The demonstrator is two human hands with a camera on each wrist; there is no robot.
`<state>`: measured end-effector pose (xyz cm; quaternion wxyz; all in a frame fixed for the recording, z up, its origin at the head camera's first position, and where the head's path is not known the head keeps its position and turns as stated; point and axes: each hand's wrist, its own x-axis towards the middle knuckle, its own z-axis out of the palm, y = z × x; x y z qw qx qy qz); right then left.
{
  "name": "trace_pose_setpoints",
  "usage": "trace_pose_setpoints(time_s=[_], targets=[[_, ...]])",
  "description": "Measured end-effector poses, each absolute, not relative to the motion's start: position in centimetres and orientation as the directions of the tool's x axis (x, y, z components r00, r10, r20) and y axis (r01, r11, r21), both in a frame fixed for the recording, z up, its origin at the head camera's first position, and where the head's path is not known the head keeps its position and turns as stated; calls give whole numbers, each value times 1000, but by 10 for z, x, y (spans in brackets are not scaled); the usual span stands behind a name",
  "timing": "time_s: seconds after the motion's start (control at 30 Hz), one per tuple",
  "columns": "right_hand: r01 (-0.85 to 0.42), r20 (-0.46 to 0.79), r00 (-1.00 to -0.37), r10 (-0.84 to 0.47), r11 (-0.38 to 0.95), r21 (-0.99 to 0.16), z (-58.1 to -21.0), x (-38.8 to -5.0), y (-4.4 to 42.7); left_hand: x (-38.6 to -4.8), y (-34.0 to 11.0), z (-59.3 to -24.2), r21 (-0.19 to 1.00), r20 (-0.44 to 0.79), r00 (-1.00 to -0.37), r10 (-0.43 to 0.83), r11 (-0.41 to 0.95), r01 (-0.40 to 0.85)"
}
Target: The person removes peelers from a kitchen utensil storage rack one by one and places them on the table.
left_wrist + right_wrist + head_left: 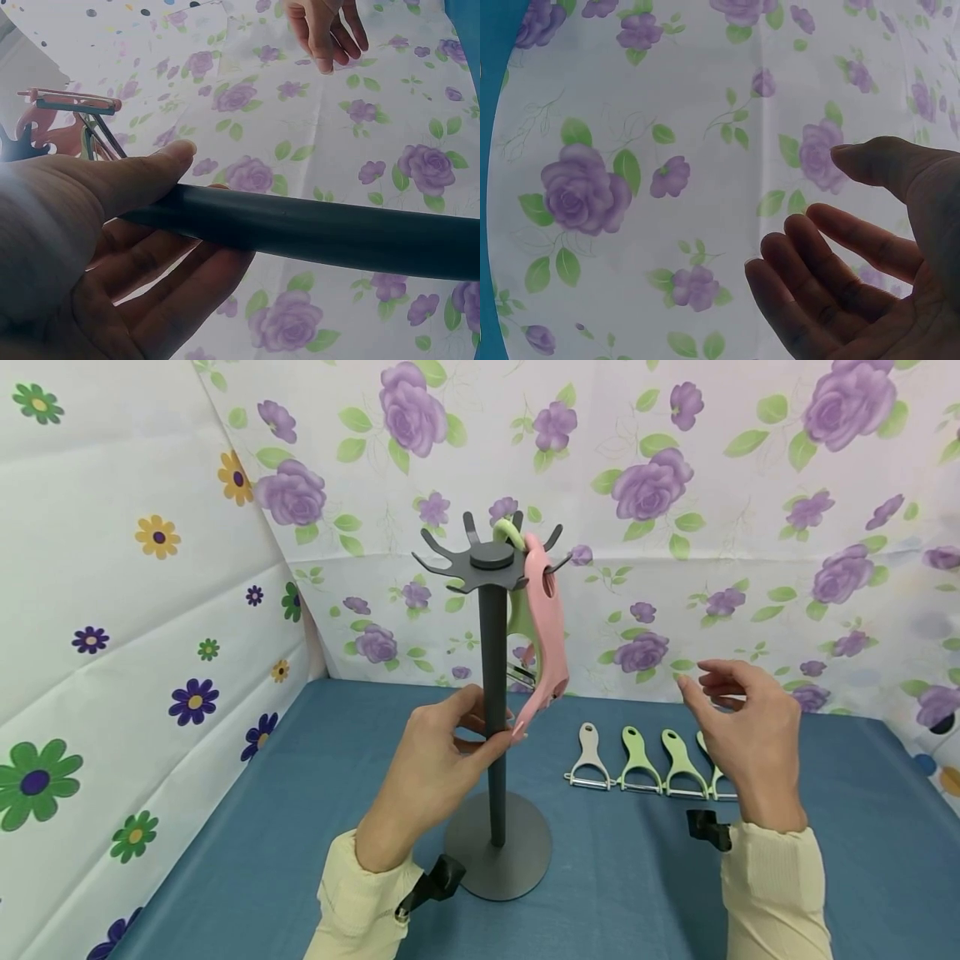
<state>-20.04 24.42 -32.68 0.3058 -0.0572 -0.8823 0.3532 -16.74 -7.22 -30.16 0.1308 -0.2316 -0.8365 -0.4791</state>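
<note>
Currently, the left hand (pixel 433 747) grasps the dark pole (pixel 492 652), with the right hand (pixel 753 735) relaxed.

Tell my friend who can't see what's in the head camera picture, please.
A person's left hand grips the tall dark grey hooked stand, where pink and green plastic peelers hang. The right hand hovers, holding nothing, over a blue tabletop with one whitish and three green Y-shaped peelers.

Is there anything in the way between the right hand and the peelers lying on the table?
Nothing visible is between the right hand and those peelers. The stand and the left hand holding it are off to the left of both.
</note>
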Motion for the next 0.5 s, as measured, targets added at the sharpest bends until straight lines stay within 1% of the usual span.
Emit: trace_pose_setpoints(time_s=[0.23, 0.5], targets=[[-117, 509, -796, 327, 743, -659, -325, -199, 243, -167, -72, -301, 750, 434, -864, 255, 428, 504], [-134, 521, -791, 320, 741, -658, -324, -196, 241, -167, -71, -303, 730, 437, -865, 244, 465, 500]])
